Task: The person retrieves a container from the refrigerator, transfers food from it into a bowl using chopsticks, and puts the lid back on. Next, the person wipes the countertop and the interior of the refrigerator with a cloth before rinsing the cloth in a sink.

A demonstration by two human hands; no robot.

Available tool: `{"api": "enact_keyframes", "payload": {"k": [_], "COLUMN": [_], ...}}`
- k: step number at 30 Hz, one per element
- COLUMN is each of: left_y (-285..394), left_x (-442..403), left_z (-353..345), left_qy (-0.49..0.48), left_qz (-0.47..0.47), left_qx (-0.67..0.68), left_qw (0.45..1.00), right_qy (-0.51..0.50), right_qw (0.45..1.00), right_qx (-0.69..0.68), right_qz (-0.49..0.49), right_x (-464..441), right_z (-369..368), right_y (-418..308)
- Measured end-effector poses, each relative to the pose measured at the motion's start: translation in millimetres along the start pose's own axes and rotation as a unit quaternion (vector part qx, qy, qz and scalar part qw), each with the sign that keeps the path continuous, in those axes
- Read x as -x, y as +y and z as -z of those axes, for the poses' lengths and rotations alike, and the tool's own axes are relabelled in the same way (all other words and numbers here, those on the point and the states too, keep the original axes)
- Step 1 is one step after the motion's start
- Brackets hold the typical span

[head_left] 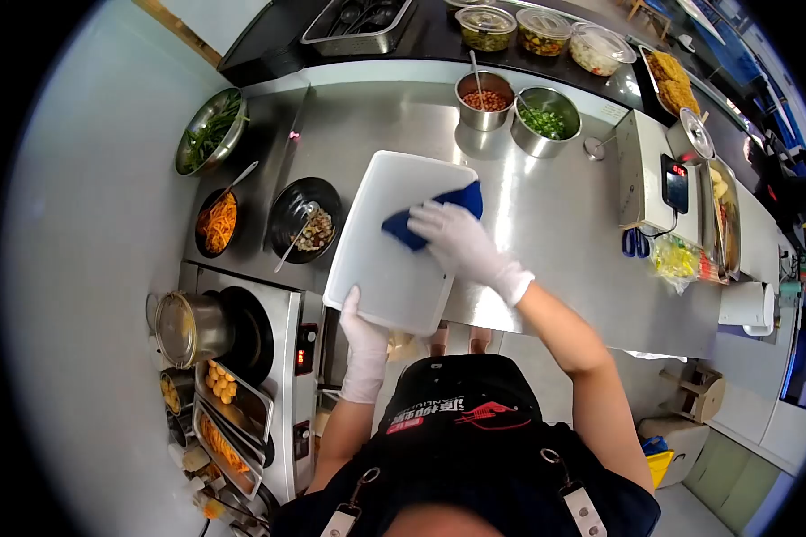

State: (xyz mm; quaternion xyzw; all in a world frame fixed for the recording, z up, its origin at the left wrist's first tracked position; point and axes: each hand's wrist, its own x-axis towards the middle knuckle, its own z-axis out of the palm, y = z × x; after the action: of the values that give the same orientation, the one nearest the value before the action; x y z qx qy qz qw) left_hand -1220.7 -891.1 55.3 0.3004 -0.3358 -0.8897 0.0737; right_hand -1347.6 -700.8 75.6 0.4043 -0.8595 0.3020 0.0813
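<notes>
A white plastic tray [394, 277] is held tilted over the front edge of the steel counter. My left hand [364, 345], in a white glove, grips its near left corner, with the thumb on the inner face and the fingers hidden behind. On the tray's inner face lies a dark blue cloth [461, 199]. My right hand [452, 234], also gloved, presses on that cloth with its fingers laid over it. Left of the tray stands a black bowl [287, 210] with chopped food and a spoon.
Steel pots of peanuts [484, 100] and chopped greens [546, 121] stand at the back. A bowl of green vegetables [210, 134] and shredded orange food [217, 224] sit left. Scissors [636, 242] lie right, by a bag [676, 261]. A cooker [282, 385] is at lower left.
</notes>
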Motion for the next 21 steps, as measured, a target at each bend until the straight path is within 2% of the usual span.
{"api": "enact_keyframes", "payload": {"k": [1,3,5,9,12,13,15,18,21], "left_y": [-6.2,-12.7,-20.4,-43.0,-46.9,-47.8,-44.7,-43.1,-51.5], "left_x": [-7.6,-13.4,-20.7,-35.1,-36.1,-35.9,-33.0,-31.2,-32.2], "left_z": [-4.1,-20.6,-31.0,-34.4,-41.6,-43.5,-51.3,-63.9,-66.0], "left_qy": [-0.001,-0.006,-0.014,-0.033,-0.055,-0.060,-0.076,-0.087,-0.074], "left_qz": [0.003,0.006,0.003,0.008,0.015,0.009,0.026,0.029,0.020], "left_qx": [0.004,-0.003,-0.011,-0.057,-0.056,-0.061,-0.056,-0.051,-0.041], "left_qw": [1.000,1.000,1.000,0.998,0.997,0.996,0.995,0.994,0.996], "right_qy": [-0.034,-0.011,-0.021,-0.008,0.150,0.187,0.163,0.064,0.049], "right_qw": [0.999,0.999,0.995,0.930,0.926,0.927,0.974,0.989,0.994], "right_qx": [-0.012,-0.023,-0.094,-0.363,-0.294,-0.269,-0.094,0.027,0.047], "right_qz": [-0.009,0.027,0.023,-0.061,-0.186,-0.180,-0.129,-0.127,-0.084], "right_x": [10.6,34.3,55.2,87.7,93.6,91.6,83.7,86.0,86.3], "right_z": [0.7,-6.5,-3.3,26.9,61.3,71.9,84.8,71.9,61.3], "right_y": [-8.2,-13.8,-16.4,-11.2,17.3,28.7,44.0,47.7,31.1]}}
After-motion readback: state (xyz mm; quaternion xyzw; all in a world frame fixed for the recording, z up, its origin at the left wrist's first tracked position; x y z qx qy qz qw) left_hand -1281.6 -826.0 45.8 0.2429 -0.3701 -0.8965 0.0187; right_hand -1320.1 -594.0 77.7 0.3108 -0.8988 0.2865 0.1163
